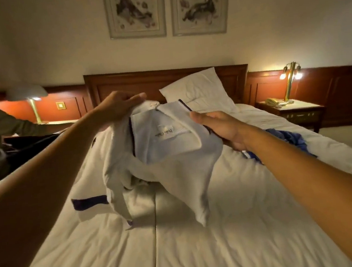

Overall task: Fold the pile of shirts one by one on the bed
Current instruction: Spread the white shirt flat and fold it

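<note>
- Gripping the white collared polo shirt (pixel 168 155) with dark trim, left hand (pixel 117 105) bunches one shoulder, right hand (pixel 223 127) pinches the collar.
- Shirt hangs lifted above the white-sheeted bed (pixel 232 224).
- Crumpled blue garment (pixel 288 140) lies nearby.

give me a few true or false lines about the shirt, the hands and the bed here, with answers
1. The left hand and right hand both grip the white shirt. True.
2. The white shirt lies flat and folded on the bed. False: it hangs crumpled from the hands, unfolded.
3. A blue garment lies on the bed to the right of the right arm. True.
4. There is no pillow on the bed. False: a white pillow leans against the headboard.
5. The lamp on the right nightstand is off. False: it is lit.
</note>
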